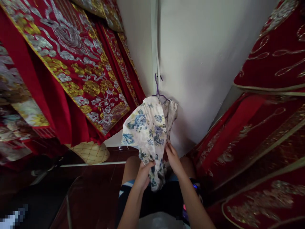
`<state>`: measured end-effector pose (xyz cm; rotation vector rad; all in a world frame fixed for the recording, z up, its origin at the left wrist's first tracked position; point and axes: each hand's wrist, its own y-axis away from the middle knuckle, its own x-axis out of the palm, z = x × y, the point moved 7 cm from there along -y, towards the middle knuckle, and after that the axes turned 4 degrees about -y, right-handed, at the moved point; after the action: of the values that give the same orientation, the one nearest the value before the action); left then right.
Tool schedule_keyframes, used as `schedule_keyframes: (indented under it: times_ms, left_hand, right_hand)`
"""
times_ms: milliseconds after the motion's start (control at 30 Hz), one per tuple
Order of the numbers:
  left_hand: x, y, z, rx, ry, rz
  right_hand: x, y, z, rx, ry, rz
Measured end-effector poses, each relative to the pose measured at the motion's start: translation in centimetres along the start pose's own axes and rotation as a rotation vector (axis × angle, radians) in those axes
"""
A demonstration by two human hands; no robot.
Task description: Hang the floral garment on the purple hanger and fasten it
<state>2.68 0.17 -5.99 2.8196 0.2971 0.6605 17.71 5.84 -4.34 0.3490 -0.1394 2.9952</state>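
- In the head view, the floral shirt (151, 127) is in the middle, and it hangs on a purple hanger (157, 91) in front of the pale wall (195, 57).
- The long axis of the shirt goes from the hanger, at the far end, down and toward the person's lap; so the shirt lies forward of the two hands.
- The left hand (143, 175) is clamped on the lower part of the shirt, with the thumb on top of the cloth. This hand is the nearer one to the bottom end.
- The right hand (174, 159) is placed a little higher, at the right edge of the shirt, and its fingers are closed on the cloth there; of the two, it is nearer to the hanger.
- Between the hands there is a strip of the cloth, so they do not touch each other.
- Red embroidered cloth (88, 70) hangs at the left side, apart from the hands.
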Motion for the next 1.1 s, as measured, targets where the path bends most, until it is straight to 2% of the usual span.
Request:
schedule_keyframes:
  times_ms: [167,233,300,400,467,500,533,600,667,733,800,933,1100]
  left_hand:
    - [0.4,0.0,0.6,-0.059,0.148,-0.009]
    - [-0.5,-0.9,0.5,-0.038,0.181,-0.047]
    - [-2.2,-2.2,0.4,0.012,0.21,-0.167]
    - [-5.7,-3.4,0.0,0.183,0.213,-0.439]
    - [-7.1,-2.9,-0.8,0.414,0.132,-0.569]
    - [-7.1,-2.2,-1.3,0.546,0.057,-0.594]
    - [-6.6,-1.5,-1.7,0.66,-0.035,-0.579]
    - [-4.0,-0.4,-2.0,0.784,-0.242,-0.413]
    - [-0.6,0.1,-1.6,0.794,-0.388,-0.171]
    - [2.1,0.3,-1.2,0.761,-0.413,0.003]
    - [3.4,0.0,-1.3,0.724,-0.385,0.055]
    - [4.7,-0.8,-2.1,0.697,-0.423,0.088]
    - [5.2,-0.4,-2.3,0.777,-0.512,0.118]
  right_hand:
    - [0.9,-0.2,1.0,0.003,-0.099,0.057]
    - [0.5,0.2,1.2,0.034,-0.139,0.045]
    - [-0.4,0.8,1.5,0.05,-0.196,-0.009]
    - [-1.7,1.9,2.4,0.039,-0.22,-0.062]
    - [-1.7,2.6,3.1,0.042,-0.166,-0.022]
    - [-1.5,2.9,3.4,0.05,-0.133,0.01]
    - [-1.1,3.2,3.7,0.06,-0.103,0.042]
    - [-0.2,3.6,4.1,0.067,-0.052,0.104]
    - [0.7,3.9,4.4,0.058,-0.012,0.159]
    - [1.4,3.9,4.5,0.049,0.008,0.196]
    - [1.8,3.7,4.4,0.061,0.01,0.208]
    - [1.9,2.3,4.9,0.085,0.011,0.224]
    - [2.6,-0.7,8.2,0.043,0.029,0.23]
